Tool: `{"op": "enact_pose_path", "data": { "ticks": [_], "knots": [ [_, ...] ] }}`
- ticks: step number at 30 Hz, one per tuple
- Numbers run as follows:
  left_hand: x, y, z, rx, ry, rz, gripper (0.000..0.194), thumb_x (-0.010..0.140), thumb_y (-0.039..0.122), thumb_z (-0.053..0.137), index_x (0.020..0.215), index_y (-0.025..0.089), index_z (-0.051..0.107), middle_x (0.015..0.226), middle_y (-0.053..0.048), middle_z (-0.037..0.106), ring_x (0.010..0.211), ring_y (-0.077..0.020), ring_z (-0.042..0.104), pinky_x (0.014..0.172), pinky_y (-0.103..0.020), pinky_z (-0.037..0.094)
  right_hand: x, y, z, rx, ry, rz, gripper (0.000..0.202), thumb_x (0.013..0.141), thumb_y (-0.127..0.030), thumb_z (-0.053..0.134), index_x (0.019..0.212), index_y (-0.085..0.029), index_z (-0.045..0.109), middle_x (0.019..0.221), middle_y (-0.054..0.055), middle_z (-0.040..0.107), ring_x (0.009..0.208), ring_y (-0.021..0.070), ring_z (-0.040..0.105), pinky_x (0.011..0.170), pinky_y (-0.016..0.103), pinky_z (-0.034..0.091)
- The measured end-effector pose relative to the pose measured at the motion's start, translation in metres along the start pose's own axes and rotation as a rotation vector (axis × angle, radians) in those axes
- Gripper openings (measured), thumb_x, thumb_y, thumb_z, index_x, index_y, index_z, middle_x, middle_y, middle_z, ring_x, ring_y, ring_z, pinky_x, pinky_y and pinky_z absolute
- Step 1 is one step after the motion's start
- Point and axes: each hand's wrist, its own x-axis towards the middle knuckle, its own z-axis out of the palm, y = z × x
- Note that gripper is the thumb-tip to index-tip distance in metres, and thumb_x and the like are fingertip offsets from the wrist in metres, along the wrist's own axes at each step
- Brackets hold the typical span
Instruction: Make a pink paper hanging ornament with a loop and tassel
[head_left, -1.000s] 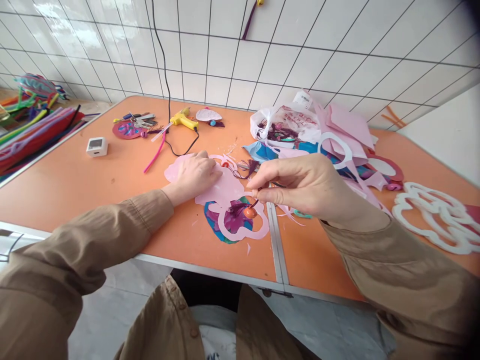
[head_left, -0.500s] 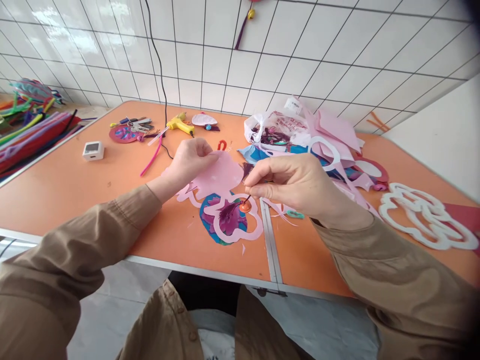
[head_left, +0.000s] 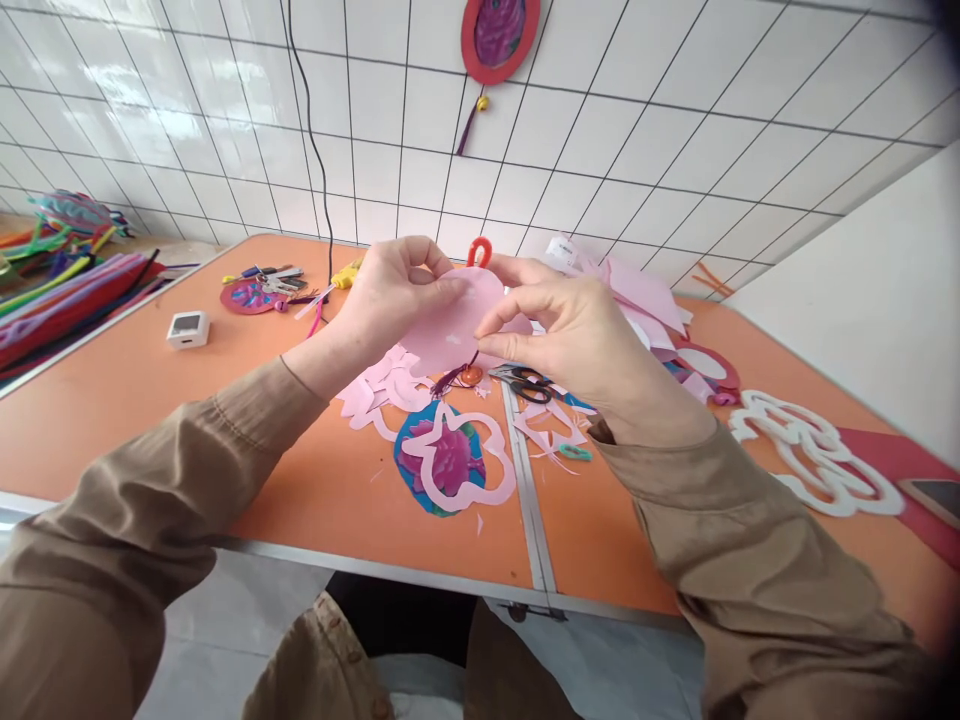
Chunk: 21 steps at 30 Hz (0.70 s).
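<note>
My left hand (head_left: 401, 300) pinches the upper left edge of a pink paper cutout (head_left: 442, 338), held above the table. A red loop (head_left: 479, 248) stands up from the cutout's top. My right hand (head_left: 581, 345) grips, between thumb and forefinger, the dark cord of a tassel against the cutout's lower edge. The purple tassel (head_left: 448, 383) and its orange bell (head_left: 471, 376) hang just below. Beneath lie a pink flower-shaped paper frame (head_left: 501, 478) and a blue and purple floral piece (head_left: 450, 455). Black-handled scissors (head_left: 531, 385) rest partly behind my right hand.
Pink paper scraps (head_left: 386, 380) lie left of centre. A yellow glue gun (head_left: 346, 275) and a white cube-shaped device (head_left: 187, 328) are at left. White flower-shaped frames (head_left: 817, 450) lie at right. A red-rimmed oval ornament (head_left: 500, 38) hangs on the tiled wall.
My left hand has raised and tilted the cutout, its red loop now upright. My right hand has brought the tassel up from over the floral piece to the cutout's lower edge. The view has tipped upward.
</note>
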Motion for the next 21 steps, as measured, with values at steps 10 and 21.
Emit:
{"op": "enact_pose_path", "data": {
  "ticks": [10, 21],
  "knots": [
    [0.005, -0.02, 0.008, -0.455, -0.144, 0.049, 0.044, 0.087, 0.058, 0.078, 0.077, 0.016, 0.067, 0.073, -0.005, 0.071, 0.066, -0.0192, 0.07, 0.057, -0.029, 0.054, 0.012, 0.009, -0.001, 0.022, 0.111, 0.125, 0.01, 0.074, -0.022, 0.088, 0.07, -0.024, 0.079, 0.082, 0.003, 0.079, 0.085, 0.0243, 0.075, 0.099, 0.05, 0.059],
    [0.002, -0.075, 0.017, -0.606, -0.45, -0.013, 0.057, 0.072, 0.057, 0.093, 0.106, 0.013, 0.077, 0.097, -0.014, 0.082, 0.093, -0.031, 0.079, 0.088, -0.048, 0.063, 0.018, 0.023, -0.003, 0.019, 0.227, 0.096, 0.01, 0.073, -0.016, 0.086, 0.072, -0.023, 0.078, 0.083, 0.002, 0.082, 0.087, 0.0233, 0.078, 0.095, 0.044, 0.063]
  ]
}}
